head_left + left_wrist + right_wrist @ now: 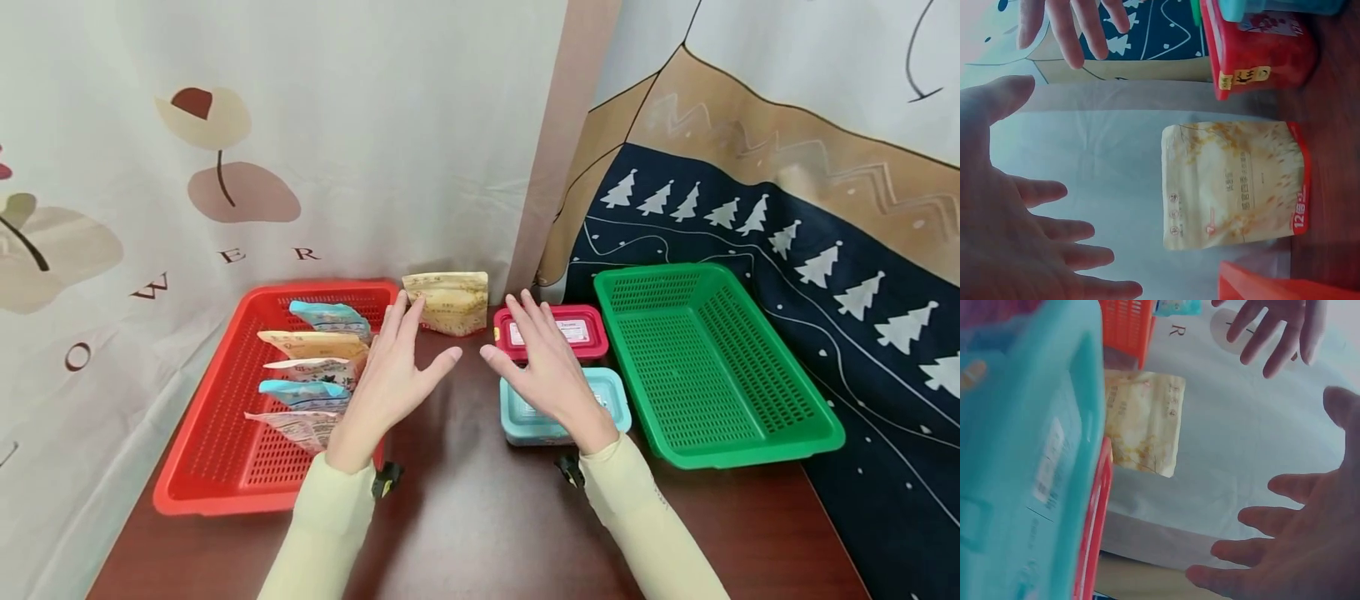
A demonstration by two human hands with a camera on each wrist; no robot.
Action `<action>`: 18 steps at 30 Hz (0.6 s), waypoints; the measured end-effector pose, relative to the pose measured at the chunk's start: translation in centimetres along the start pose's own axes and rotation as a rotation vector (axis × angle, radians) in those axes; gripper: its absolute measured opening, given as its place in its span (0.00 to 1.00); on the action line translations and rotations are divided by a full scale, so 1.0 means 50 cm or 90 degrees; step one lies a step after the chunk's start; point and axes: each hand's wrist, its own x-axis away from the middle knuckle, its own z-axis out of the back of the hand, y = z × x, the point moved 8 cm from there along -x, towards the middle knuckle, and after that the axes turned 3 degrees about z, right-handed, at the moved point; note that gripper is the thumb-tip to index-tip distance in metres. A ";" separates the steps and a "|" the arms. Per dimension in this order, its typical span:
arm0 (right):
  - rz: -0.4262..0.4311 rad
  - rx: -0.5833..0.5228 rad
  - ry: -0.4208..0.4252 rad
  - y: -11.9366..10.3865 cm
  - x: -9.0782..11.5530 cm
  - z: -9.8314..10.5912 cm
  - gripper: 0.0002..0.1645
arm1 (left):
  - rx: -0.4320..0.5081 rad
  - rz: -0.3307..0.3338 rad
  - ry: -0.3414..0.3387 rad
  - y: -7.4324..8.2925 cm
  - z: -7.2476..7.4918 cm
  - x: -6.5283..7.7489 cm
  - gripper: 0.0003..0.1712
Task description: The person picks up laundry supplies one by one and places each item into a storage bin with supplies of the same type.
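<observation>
Both hands are raised over the table with fingers spread and nothing held. In the head view the left hand is beside the red basket, its fingertips overlapping the edge of a cream-coloured pouch that stands upright at the back. The left wrist view shows that pouch whole, apart from the fingers, with a red band along its bottom. Over the two lidded boxes is the right hand; it partly covers the magenta-lidded box and the light-blue-lidded box in the head view.
Several packets in blue, orange, white and pink stand in a row inside the red basket. A green basket sits to the right of the boxes. Behind the brown table hang a pale curtain and a dark patterned cloth.
</observation>
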 end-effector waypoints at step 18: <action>0.001 0.005 -0.058 -0.009 -0.106 0.009 0.52 | 0.112 0.057 0.056 -0.035 0.020 -0.101 0.51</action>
